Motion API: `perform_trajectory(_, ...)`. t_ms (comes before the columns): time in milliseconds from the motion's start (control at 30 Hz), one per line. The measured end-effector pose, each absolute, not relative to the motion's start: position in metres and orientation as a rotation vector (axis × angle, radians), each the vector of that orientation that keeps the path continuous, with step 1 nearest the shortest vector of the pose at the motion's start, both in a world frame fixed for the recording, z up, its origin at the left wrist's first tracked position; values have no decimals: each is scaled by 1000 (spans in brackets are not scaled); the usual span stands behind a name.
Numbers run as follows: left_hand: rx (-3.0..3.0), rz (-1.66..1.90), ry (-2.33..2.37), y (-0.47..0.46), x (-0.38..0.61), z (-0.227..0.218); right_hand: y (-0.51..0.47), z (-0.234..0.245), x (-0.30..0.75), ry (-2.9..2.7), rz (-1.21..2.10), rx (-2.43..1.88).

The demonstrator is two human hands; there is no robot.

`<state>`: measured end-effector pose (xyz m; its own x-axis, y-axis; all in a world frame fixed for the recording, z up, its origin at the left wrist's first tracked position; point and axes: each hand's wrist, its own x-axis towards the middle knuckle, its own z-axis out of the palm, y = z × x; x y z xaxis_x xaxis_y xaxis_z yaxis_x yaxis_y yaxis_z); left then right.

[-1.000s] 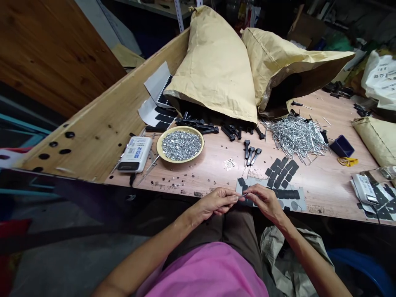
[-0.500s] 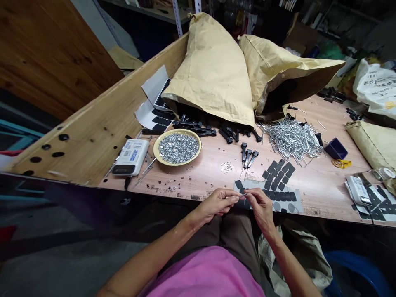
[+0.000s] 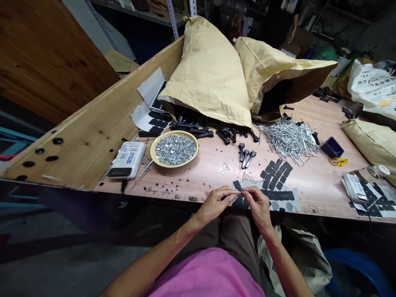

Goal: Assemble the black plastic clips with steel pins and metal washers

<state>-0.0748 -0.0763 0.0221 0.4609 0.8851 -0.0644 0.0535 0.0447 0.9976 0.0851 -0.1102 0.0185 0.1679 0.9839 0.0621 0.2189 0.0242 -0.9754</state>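
Observation:
Above the table's front edge, my left hand point(image 3: 217, 202) and my right hand point(image 3: 258, 205) meet fingertip to fingertip. Both are closed in a pinch on a thin metal pin point(image 3: 239, 193), mostly hidden by the fingers. Beneath and to the right of them lies a grey backing sheet point(image 3: 296, 203) with black stick-on pads point(image 3: 286, 195) on it; more loose pads point(image 3: 276, 175) lie just behind. Farther back are three black-headed metal pins point(image 3: 246, 154) and, to their left, a small scatter of tiny silver pieces point(image 3: 224, 167).
A yellow bowl point(image 3: 153, 159) of small metal pieces and a white power bank point(image 3: 128, 156) stand left. Behind are large paper sacks point(image 3: 210, 70) and black plastic parts point(image 3: 198, 128). A heap of metal pins point(image 3: 289, 138) and a dark blue box point(image 3: 332, 147) lie right. A person point(image 3: 280, 20) stands beyond.
The view has shifted slightly. Both hands stay together on the metal pin, which is turned a little between the fingertips. More of the person in the background now shows.

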Motion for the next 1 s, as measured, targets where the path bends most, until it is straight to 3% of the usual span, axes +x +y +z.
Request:
perform_trajectory(200, 1336, 657, 869, -73, -78, 21, -108, 23, 87, -1377, 911, -1385)
perform_trajectory(400, 1536, 840, 959, -77, -72, 23, -112, 21, 87, -1348, 814, -1503)
perform_trajectory(767, 1050, 397, 765, -66, -80, 20, -113, 23, 92, -1415, 916, -1368)
perform_trajectory(1000, 1451, 670, 843, -70, -75, 19, -116, 23, 94, -1437, 843, -1468)
